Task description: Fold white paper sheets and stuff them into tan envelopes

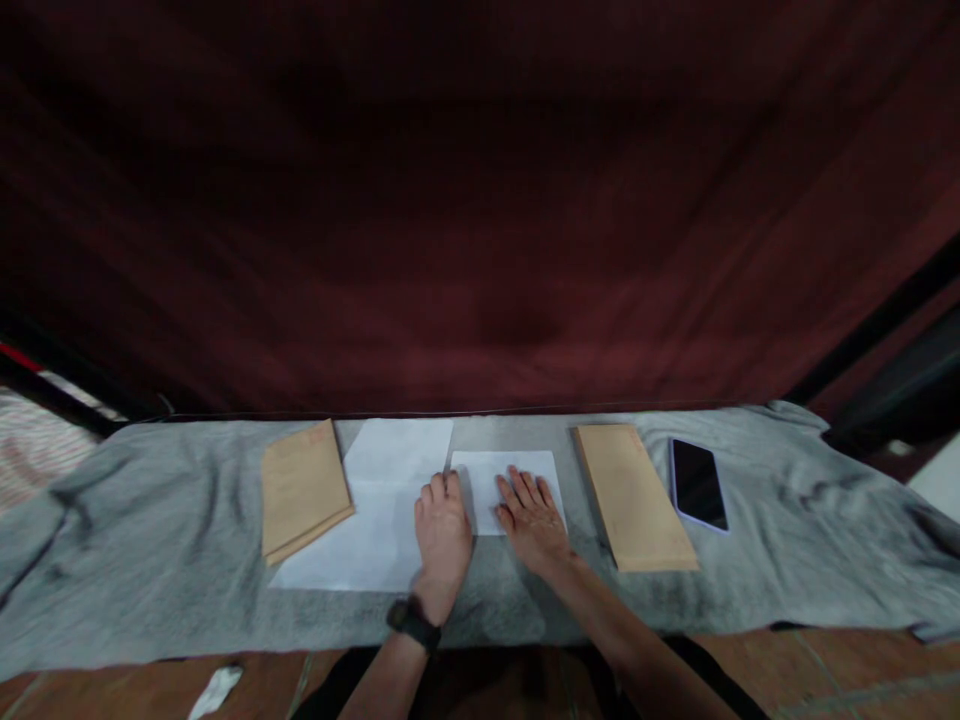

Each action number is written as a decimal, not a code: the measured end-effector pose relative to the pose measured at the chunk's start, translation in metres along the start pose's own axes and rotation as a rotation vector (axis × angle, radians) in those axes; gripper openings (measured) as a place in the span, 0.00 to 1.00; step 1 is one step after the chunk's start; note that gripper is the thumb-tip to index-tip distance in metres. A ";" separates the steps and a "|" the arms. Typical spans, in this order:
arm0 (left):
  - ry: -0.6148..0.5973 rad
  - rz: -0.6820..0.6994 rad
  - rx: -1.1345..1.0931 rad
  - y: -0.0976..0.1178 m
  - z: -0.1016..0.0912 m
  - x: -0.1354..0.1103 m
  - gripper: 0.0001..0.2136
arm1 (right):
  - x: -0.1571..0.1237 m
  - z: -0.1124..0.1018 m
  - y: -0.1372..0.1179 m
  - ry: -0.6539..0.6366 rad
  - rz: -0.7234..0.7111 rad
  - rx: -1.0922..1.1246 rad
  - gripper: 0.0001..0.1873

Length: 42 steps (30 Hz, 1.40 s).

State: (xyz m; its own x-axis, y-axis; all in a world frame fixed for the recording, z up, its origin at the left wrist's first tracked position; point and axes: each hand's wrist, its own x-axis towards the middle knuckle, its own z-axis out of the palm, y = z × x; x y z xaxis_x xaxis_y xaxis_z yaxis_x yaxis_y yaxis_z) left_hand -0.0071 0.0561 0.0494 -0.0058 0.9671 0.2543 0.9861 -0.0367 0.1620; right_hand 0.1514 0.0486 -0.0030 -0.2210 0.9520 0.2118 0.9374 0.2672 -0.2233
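A folded sheet of white paper (480, 463) lies in the middle of the grey cloth. My right hand (531, 515) is spread flat on top of it, with the fingers apart. At the sheet's left edge is my left hand (442, 520), its fingers curled in. Whatever is under those fingertips, if anything, is hidden. Larger white paper (390, 520) lies flat beneath and left of my left hand. It shows a crease across it and is partly covered by brown paper envelopes (304, 490) on the far left.
To the right of my right hand lies a stack of brown envelopes (637, 500). A phone (698, 485) with a dark screen and a pale purple edge is beyond it. A dark red curtain (480, 250) hangs behind the grey cloth (172, 540). A white scrap (216, 692) is on the tiled floor.
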 end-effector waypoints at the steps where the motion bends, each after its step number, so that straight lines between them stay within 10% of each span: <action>1: 0.041 0.075 -0.032 0.004 0.005 0.000 0.21 | 0.000 0.000 0.000 -0.007 -0.001 -0.001 0.27; 6: -0.076 0.304 -0.193 0.027 0.036 0.003 0.24 | 0.001 -0.001 0.001 -0.059 -0.026 -0.018 0.28; 25: 0.024 0.055 -0.081 0.014 0.055 -0.002 0.27 | 0.009 -0.004 0.041 0.166 0.303 -0.114 0.29; 34: -0.023 0.104 0.011 0.010 0.059 -0.003 0.27 | 0.021 0.007 -0.021 0.087 -0.019 0.152 0.27; 42: -0.001 0.059 -0.078 0.011 0.059 -0.001 0.27 | 0.015 0.009 0.014 0.106 0.106 -0.020 0.28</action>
State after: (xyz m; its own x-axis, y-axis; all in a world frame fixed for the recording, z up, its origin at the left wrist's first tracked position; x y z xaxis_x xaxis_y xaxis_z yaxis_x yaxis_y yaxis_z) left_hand 0.0135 0.0697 -0.0050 0.0525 0.9628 0.2651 0.9689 -0.1134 0.2200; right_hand 0.1587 0.0683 -0.0117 -0.0915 0.9533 0.2877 0.9594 0.1618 -0.2311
